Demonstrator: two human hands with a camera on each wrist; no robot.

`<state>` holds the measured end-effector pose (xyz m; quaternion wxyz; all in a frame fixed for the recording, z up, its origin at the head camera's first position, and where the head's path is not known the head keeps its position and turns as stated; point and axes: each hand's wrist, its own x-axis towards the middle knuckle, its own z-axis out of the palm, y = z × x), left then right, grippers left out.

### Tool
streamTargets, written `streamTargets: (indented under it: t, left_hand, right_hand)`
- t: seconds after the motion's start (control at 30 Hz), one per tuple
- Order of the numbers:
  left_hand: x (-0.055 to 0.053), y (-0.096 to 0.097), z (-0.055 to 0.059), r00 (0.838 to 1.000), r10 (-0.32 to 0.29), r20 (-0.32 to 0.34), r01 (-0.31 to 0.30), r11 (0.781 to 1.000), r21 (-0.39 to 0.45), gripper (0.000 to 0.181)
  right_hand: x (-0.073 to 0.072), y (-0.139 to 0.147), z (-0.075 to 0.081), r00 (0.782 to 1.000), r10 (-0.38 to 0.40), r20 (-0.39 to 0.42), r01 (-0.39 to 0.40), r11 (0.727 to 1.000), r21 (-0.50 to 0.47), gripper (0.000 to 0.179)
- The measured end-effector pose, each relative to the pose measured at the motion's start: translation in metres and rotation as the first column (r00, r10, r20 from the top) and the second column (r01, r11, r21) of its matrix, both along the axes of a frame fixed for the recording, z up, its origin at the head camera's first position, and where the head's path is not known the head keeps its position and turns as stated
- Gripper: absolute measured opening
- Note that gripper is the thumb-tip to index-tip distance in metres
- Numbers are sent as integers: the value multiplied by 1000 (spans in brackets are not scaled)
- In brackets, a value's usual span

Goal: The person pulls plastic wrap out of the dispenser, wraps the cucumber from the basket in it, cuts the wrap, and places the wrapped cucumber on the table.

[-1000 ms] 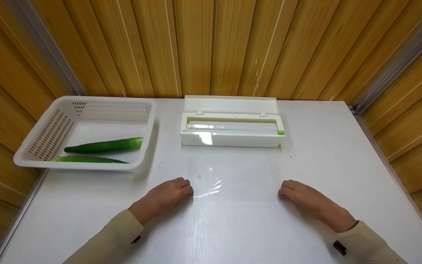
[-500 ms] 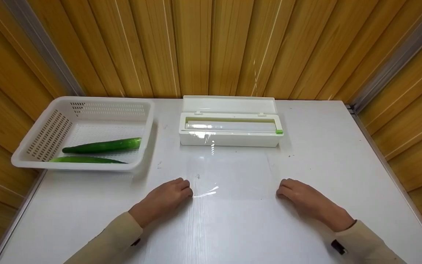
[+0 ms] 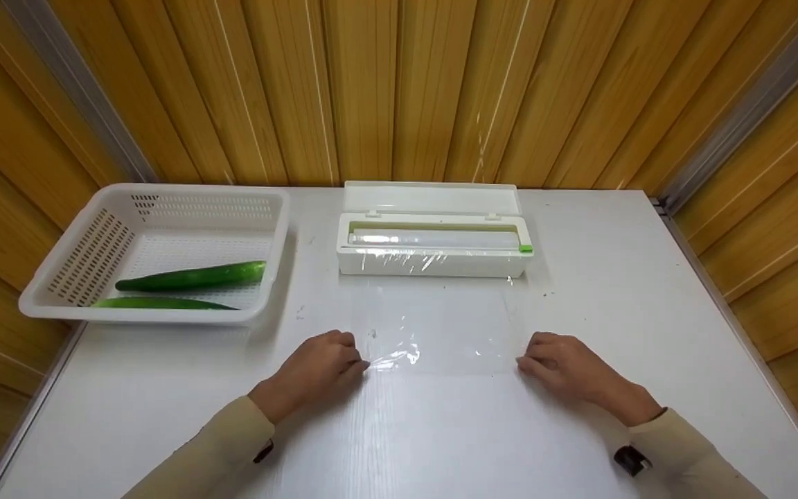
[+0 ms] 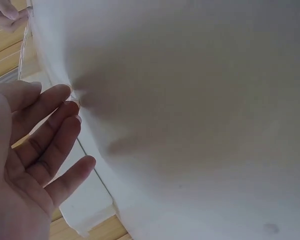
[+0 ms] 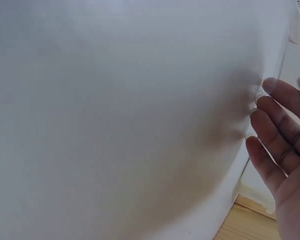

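A sheet of clear cling film stretches toward me from its white dispenser box, whose lid stands raised over the roll. At the film's near left corner, my left hand holds the edge between thumb and fingers. My right hand grips the near right corner the same way. In the left wrist view, the left hand's fingers are gently bent, with the film's shiny edge running from the thumb toward the other hand. The right hand shows similarly bent fingers in the right wrist view, fingertips close over the table.
A white perforated basket stands at the left with two cucumbers, one dark green and one partly hidden by the near rim. A green slide cutter sits at the box's right end. Wood-patterned walls enclose the white table.
Both hands have shifted slightly and their thumbs now show more plainly. The film's glints have changed, with new wrinkled highlights across the box front and near edge. The basket and box stay put.
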<state>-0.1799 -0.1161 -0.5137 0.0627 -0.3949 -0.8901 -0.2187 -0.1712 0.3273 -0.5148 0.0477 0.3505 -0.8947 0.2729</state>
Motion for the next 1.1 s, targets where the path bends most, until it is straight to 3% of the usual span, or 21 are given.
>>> streamTargets:
  t: [0.27,0.53,0.73,0.97,1.1]
  left_hand:
    - [-1,11,0,983,166,81,-166,986,-7,16]
    - [-1,13,0,953,269,137,-271,963,-8,16]
    - [0,11,0,946,273,175,-276,961,-7,15]
    - [-1,9,-5,963,251,103,-248,968,-35,20]
    - [-1,8,-6,966,241,96,-238,970,-40,22]
  right_hand:
    - [-4,-5,-2,990,-77,115,74,997,35,15]
    - [-8,-4,3,979,-129,159,105,983,154,11]
    - [-7,-3,-1,978,-129,162,109,986,127,15]
    - [-5,-2,-6,960,-181,215,168,983,75,30]
    - [-2,-1,-7,975,-170,143,158,983,94,50]
